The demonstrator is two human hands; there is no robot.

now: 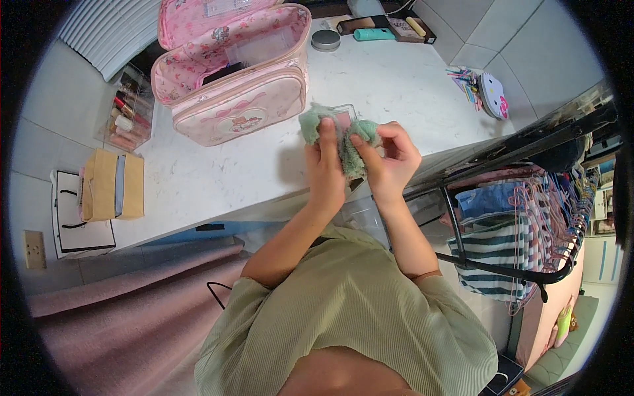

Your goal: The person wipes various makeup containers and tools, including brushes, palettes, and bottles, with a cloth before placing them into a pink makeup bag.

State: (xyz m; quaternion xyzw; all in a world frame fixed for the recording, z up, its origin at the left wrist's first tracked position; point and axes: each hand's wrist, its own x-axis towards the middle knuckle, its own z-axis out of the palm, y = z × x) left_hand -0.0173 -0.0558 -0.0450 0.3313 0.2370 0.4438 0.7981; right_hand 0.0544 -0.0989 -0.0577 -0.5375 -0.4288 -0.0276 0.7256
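Above the front edge of the white tabletop, my left hand [326, 171] pinches one part of a fluffy green cloth [353, 157], with the fingers pressed into its pile. My right hand [396, 166] grips the cloth's other side, thumb on top and fingers curled. Between the two bunched parts shows a small clear-rimmed case with a pink face [343, 119], perhaps a makeup compact. The cloth wraps its sides and hides its lower part. Behind the hands, to the left, stands a pink cosmetic bag [237, 111] with its lid up.
A clear organizer with lipsticks [130, 116] and a tan box [101, 190] stand left on the tabletop [198, 178]. At the back are a round tin [325, 40] and a teal tube [374, 34]. A cat-shaped case [493, 96] lies right, above a clothes rack [460, 227].
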